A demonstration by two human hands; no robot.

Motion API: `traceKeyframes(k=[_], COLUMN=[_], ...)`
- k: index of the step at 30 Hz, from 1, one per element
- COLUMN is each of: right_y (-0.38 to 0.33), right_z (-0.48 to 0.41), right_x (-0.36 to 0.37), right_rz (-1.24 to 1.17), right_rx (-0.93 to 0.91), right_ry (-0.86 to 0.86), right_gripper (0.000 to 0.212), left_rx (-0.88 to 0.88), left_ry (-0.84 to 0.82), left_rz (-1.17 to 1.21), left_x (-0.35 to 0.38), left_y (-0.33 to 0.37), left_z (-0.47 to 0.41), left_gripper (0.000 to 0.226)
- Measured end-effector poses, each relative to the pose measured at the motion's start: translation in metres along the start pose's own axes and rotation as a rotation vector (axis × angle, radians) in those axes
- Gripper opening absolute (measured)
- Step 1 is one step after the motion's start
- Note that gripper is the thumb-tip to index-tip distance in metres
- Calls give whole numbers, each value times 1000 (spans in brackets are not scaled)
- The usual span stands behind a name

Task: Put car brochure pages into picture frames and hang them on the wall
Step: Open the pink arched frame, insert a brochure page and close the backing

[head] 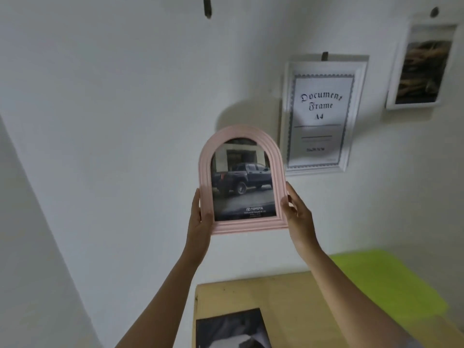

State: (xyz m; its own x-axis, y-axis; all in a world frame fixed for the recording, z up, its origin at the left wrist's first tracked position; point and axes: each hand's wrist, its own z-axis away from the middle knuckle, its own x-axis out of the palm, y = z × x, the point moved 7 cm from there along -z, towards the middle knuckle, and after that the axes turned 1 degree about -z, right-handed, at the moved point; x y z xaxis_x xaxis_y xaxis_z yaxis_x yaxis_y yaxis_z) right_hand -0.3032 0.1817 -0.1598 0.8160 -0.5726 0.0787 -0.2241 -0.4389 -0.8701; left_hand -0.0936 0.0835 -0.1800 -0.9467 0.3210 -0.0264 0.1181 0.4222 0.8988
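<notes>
A pink arched picture frame (242,226) with ribbed moulding is held upright in the air in front of a white wall (113,96), gripped low on both sides. Behind its glass sits a car brochure page (242,187) showing a dark pickup truck with a Toyota logo at the bottom.

The left hand (200,219) clasps the lower left edge. Its thumb (196,199) lies flat along the front of the moulding, while the other fingers go behind the frame and are hidden. The right hand (297,217) clasps the lower right edge. Its thumb (285,202) presses on the front, and its curled fingers (293,209) wrap round the side. The frame sits pinched between thumb and fingers on each side.

A dark hook (207,7) juts from the wall high above the frame. To the right hangs a white rectangular frame (361,116) with a sheet reading "Document Frame A4", just beside the pink frame's arch. Further right and higher hangs a second white frame (394,79) with a brownish picture.

Below the arms lies a wooden worktop (276,297) carrying a dark printed page (233,330). A lime-green sheet (389,280) lies beyond it.
</notes>
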Motion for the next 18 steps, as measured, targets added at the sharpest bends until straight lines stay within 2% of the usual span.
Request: traceKeyframes(k=[3, 7, 11, 14, 18], right_y=[21, 43, 47, 51, 54], right_z=[22, 49, 81, 105, 127], right_x=[-32, -80, -116, -134, -142], right_rz=[-83, -9, 223, 362, 477], right_rx=[42, 48, -143, -280, -377], right_ry=[3, 45, 35, -13, -111], right_gripper=[41, 40, 39, 40, 52], left_rx=[-65, -122, -121, -121, -233], left_ry=[56, 91, 43, -21, 86], left_rz=[-62, -350, -247, -257, -201], left_x=[28, 79, 144, 189, 211], left_y=[-26, -32, -7, 6, -7], left_z=[28, 59, 71, 76, 86], left_gripper=[44, 49, 54, 58, 67])
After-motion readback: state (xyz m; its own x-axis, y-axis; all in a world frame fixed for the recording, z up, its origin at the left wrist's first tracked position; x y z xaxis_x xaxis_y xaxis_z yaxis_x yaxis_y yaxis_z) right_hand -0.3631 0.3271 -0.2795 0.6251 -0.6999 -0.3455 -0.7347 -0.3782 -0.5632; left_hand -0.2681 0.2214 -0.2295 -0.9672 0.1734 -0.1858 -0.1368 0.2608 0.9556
